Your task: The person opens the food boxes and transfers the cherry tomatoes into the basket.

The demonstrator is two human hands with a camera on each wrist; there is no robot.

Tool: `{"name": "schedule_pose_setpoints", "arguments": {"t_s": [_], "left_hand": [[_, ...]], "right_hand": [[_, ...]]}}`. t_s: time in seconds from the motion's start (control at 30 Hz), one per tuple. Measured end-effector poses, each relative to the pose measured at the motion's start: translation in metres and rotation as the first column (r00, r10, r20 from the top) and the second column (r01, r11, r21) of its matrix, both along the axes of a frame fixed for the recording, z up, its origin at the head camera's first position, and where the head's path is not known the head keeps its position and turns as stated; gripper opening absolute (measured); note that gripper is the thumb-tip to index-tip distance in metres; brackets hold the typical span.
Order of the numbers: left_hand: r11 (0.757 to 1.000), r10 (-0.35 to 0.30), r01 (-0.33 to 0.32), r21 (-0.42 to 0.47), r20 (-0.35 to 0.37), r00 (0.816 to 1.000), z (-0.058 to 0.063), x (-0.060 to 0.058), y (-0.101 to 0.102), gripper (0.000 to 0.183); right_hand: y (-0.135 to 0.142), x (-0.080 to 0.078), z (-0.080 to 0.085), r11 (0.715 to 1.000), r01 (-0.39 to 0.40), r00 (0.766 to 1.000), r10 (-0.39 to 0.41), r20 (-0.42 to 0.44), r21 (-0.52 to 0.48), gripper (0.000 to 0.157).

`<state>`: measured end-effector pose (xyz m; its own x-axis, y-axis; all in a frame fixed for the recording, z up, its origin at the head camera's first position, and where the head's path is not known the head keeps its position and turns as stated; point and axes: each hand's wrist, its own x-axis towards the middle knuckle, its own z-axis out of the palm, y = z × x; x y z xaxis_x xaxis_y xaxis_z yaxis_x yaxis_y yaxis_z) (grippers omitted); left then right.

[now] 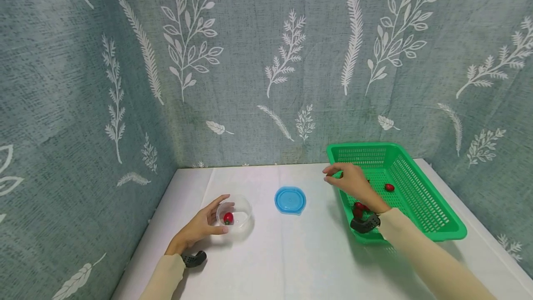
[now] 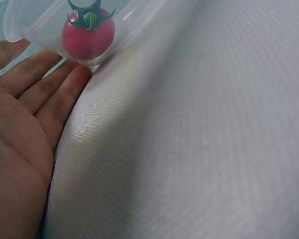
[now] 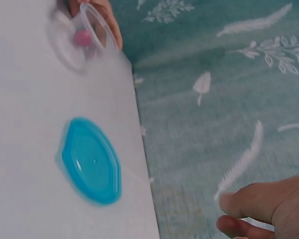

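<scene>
My left hand (image 1: 204, 221) holds a clear round plastic container (image 1: 245, 207) from its left side, fingers behind and thumb in front. Inside it lies one cherry tomato (image 2: 88, 37) with a green stem end. In the left wrist view the fingertips touch the container's wall near its base. Over the left rim of a green basket (image 1: 433, 189) hovers my right hand (image 1: 351, 182), fingers loosely bent; no object shows between thumb and finger. Cherry tomatoes (image 1: 389, 187) lie in the basket, some partly hidden by the right hand and wrist.
A blue lid (image 1: 290, 200) lies flat on the white table (image 1: 266, 253) between the container and the basket. Patterned grey-green cloth (image 1: 250, 68) hangs behind the table and along its sides. Each wrist wears a black band (image 1: 365, 223).
</scene>
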<state>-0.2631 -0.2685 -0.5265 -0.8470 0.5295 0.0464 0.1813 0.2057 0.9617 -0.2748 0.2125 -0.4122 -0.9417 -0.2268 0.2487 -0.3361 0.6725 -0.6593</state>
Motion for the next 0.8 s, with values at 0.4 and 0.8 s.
{"name": "schedule_pose_setpoints", "arguments": {"t_s": [0.4, 0.8], "left_hand": [[1.0, 0.003, -0.003, -0.002, -0.005, 1.0, -0.002, 0.0, -0.001, 0.103], [1.0, 0.006, -0.006, -0.012, -0.009, 1.0, -0.003, -0.001, -0.002, 0.1]], "right_hand": [[-0.046, -0.003, -0.008, 0.996, -0.093, 0.995, 0.093, -0.036, 0.007, 0.014], [-0.088, 0.001, -0.015, 0.981, -0.192, 0.98, 0.19, 0.065, 0.017, 0.018]]}}
